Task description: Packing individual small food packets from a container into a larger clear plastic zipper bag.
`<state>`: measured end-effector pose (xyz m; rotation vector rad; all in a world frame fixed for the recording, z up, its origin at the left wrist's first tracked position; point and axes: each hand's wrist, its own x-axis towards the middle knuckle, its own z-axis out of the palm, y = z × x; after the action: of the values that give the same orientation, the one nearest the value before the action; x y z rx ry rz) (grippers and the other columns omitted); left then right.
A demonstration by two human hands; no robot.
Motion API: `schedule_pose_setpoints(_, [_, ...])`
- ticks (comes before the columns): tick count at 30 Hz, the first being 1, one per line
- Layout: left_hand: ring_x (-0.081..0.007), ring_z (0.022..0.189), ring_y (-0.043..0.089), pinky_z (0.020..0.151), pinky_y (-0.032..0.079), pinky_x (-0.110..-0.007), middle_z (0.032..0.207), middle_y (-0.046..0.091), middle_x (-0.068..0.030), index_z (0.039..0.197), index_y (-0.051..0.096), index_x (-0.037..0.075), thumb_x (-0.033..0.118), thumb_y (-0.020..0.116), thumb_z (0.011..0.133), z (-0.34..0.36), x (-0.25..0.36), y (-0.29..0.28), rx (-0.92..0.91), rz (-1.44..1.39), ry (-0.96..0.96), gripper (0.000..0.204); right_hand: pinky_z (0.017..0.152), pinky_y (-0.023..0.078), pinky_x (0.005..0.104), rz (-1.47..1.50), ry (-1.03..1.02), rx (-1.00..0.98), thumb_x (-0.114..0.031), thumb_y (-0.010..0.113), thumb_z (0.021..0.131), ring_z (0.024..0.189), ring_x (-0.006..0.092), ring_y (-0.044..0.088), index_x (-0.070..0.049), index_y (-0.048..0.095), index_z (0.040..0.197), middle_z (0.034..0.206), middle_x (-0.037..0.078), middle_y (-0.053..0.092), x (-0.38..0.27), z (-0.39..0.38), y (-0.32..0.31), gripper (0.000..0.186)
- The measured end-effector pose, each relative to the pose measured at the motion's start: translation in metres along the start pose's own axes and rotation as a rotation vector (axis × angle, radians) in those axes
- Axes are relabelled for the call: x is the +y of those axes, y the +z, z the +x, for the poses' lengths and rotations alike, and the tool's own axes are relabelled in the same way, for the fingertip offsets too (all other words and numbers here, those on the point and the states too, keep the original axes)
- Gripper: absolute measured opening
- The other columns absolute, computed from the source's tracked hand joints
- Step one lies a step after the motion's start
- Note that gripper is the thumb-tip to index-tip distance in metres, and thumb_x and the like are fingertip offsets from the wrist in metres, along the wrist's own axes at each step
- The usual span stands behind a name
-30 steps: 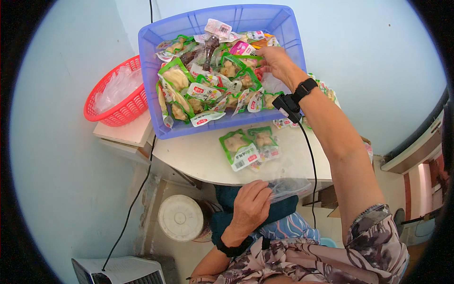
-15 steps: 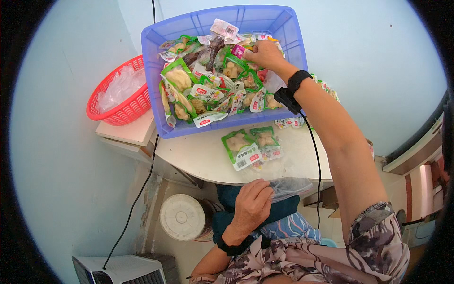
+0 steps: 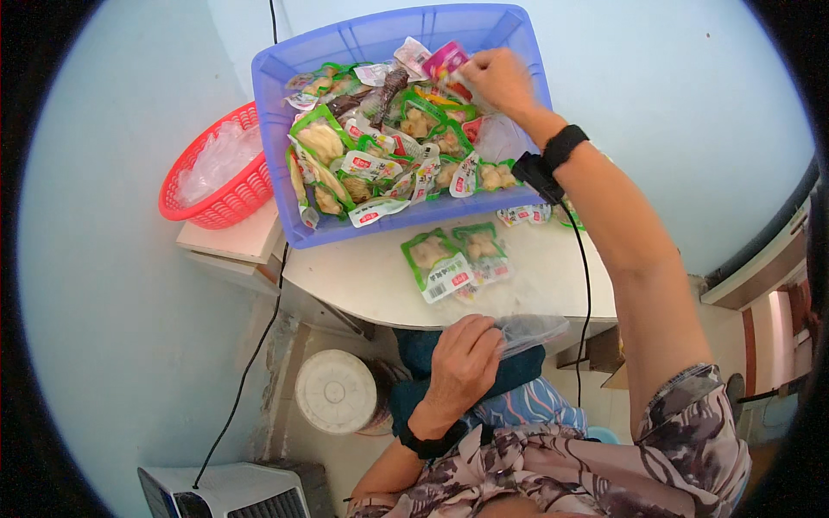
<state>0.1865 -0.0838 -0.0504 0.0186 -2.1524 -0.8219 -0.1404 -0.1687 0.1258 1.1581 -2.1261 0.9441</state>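
My right hand (image 3: 501,79) reaches into the back right of a blue plastic bin (image 3: 285,186), its fingers closed on a purple food packet (image 3: 446,62). Many vacuum-sealed snack packets with green edges, among them one with pale pieces (image 3: 320,141), fill the bin, along with a dark brown one (image 3: 390,93). Low in front of the table, my left hand (image 3: 463,363) pinches a clear plastic bag (image 3: 528,333) that sticks out to the right. Two green-edged packets (image 3: 438,263) lie side by side on the white table (image 3: 345,281) between bin and bag.
Left of the bin, a red basket (image 3: 211,207) of clear bags rests on a small cabinet (image 3: 233,237). A lidded white bucket (image 3: 335,393) stands on the floor below. More packets (image 3: 524,214) lie by the bin's right front. A black cable (image 3: 580,285) hangs from my right wrist.
My right hand has lifted the purple packet up from the pile, toward the bin's back. My left hand stays with the clear bag. The view has shifted slightly.
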Motion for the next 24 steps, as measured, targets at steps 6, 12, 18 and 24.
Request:
schedule_pose_setpoints(6, [-0.0324, 0.087, 0.059, 0.075, 0.049, -0.041, 0.096, 0.061, -0.0127, 0.092, 0.063, 0.002, 0.003, 0.073, 0.070, 0.005, 0.013, 0.004, -0.016, 0.053, 0.047, 0.024, 0.056, 0.053, 0.0255, 0.803, 0.398, -0.029, -0.019, 0.069, 0.085, 0.068, 0.0146, 0.065, 0.005, 0.068, 0.090, 0.079, 0.008, 0.068, 0.001, -0.043, -0.095, 0.024])
schedule_pose_setpoints(12, [-0.0273, 0.069, 0.055, 0.059, 0.045, -0.037, 0.074, 0.052, -0.0078, 0.085, 0.066, 0.005, 0.005, 0.074, 0.071, 0.007, 0.012, 0.011, -0.006, 0.144, 0.076, 0.016, 0.074, 0.061, 0.0352, 1.352, 0.845, -0.173, -0.009, 0.060, 0.088, 0.086, 0.0228, 0.067, 0.007, 0.058, 0.100, 0.094, 0.014, 0.066, 0.046, -0.162, -0.164, 0.020])
schedule_pose_setpoints(18, [-0.0246, 0.056, 0.054, 0.050, 0.043, -0.033, 0.068, 0.051, -0.0090, 0.083, 0.067, 0.004, 0.005, 0.074, 0.076, 0.017, 0.019, 0.013, 0.057, 0.096, -0.007, 0.009, 0.071, 0.062, 0.0354, 1.337, 1.213, 0.014, -0.006, 0.060, 0.083, 0.090, 0.0252, 0.068, 0.006, 0.054, 0.111, 0.103, 0.015, 0.066, 0.030, -0.302, -0.225, 0.031])
schedule_pose_setpoints(24, [-0.0226, 0.057, 0.054, 0.050, 0.042, -0.032, 0.072, 0.055, -0.0096, 0.089, 0.068, 0.003, 0.003, 0.073, 0.078, 0.022, 0.020, 0.028, 0.145, 0.025, -0.106, 0.012, 0.075, 0.063, 0.0433, 1.471, 1.326, -0.175, -0.001, 0.059, 0.084, 0.096, 0.0340, 0.068, 0.006, 0.045, 0.131, 0.115, 0.022, 0.063, -0.016, -0.358, -0.231, 0.050])
